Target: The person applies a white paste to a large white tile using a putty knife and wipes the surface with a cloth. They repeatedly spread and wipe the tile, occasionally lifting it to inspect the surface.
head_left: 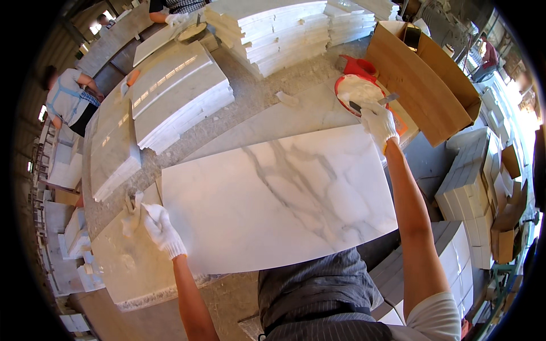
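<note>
My right hand (378, 122), in a white knit glove, is closed around a putty knife (389, 99) over a red-rimmed tub (336, 91) of white paste (359, 90). A dark end of a tool also shows at the glove's left side, above the paste. In front of me lies a white marble-look slab (273, 199) with grey veins. My left hand (162, 228), gloved too, rests at the slab's left edge with its fingers extended. Just beyond those fingers is a pale crumpled shape (132, 215), a rag or a reflection; I cannot tell which.
Stacked slabs (176, 91) stand at the far left, with taller stacks (273, 34) at the back. An open cardboard box (421, 85) sits beyond the tub. Boxes (463, 196) are piled on the right. A co-worker (71, 96) stands at left; another's gloved hand (176, 19) shows at the top.
</note>
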Demonstrator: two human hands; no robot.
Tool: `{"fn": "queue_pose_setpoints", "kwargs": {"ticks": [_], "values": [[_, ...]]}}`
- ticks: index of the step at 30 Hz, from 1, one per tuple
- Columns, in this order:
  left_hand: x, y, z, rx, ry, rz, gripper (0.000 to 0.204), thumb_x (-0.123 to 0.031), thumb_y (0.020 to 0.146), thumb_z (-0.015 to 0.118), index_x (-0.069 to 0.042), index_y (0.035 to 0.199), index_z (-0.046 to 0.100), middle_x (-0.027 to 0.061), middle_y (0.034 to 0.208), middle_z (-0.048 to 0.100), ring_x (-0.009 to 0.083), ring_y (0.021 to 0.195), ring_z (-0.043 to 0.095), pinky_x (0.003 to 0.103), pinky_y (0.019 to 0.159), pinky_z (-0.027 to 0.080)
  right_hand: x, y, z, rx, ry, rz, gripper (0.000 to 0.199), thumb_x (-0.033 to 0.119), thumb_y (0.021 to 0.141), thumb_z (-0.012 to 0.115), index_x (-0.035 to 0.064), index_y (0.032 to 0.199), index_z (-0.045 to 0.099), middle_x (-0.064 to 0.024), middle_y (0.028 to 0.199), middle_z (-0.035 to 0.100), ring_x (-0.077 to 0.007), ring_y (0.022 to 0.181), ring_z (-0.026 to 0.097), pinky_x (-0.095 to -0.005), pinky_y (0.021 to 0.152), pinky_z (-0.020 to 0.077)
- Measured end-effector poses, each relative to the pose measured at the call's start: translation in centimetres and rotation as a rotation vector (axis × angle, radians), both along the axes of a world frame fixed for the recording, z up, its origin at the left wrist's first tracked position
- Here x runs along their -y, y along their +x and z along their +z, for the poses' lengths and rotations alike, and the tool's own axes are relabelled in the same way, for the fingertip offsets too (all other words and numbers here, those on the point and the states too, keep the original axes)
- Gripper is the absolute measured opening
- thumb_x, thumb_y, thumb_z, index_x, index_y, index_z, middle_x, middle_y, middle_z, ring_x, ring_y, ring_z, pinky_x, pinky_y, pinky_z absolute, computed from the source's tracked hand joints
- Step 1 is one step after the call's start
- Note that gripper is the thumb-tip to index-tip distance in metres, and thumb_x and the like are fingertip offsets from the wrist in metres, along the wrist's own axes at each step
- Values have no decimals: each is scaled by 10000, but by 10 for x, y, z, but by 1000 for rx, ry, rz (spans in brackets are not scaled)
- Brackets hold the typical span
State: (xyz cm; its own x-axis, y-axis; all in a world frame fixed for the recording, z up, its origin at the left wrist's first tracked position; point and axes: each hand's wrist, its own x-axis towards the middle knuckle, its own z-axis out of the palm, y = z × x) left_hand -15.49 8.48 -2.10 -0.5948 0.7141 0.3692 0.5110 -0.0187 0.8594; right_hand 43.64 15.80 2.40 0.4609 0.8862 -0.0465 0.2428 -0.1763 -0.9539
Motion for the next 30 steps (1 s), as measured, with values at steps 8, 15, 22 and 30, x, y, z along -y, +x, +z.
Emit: {"fn": "queue_pose_setpoints", "kwargs": {"ticks": [8,15,22,30], "values": [[3,-2,-3,-4,22,9,462,-72,917,665,-7,1351,520,94,1228,620,198,1089,599,343,959,474,-1,8,-22,53,100,-46,183,99,904,567,23,978,715,8,828,636,-78,605,549,-253,502,433],[11,9,14,3,-26,65,436,-99,897,697,-27,1306,564,87,1146,648,191,1054,615,343,911,493,15,-25,19,-207,57,51,207,109,907,578,34,1066,685,41,627,465,-52,510,405,-219,447,317],[6,-2,0,-58,-5,99,403,-137,901,705,-23,1268,585,101,1107,658,199,1021,627,343,884,501,19,-119,41,-445,71,284,259,105,933,627,3,1164,681,17,728,559,-56,574,481,-215,500,384],[7,4,5,-71,-102,137,317,-211,879,734,-61,1137,628,71,968,670,197,859,629,341,779,505,15,-250,40,-415,-66,635,263,150,967,584,-15,1152,671,17,728,532,-66,608,458,-246,546,382]]}}
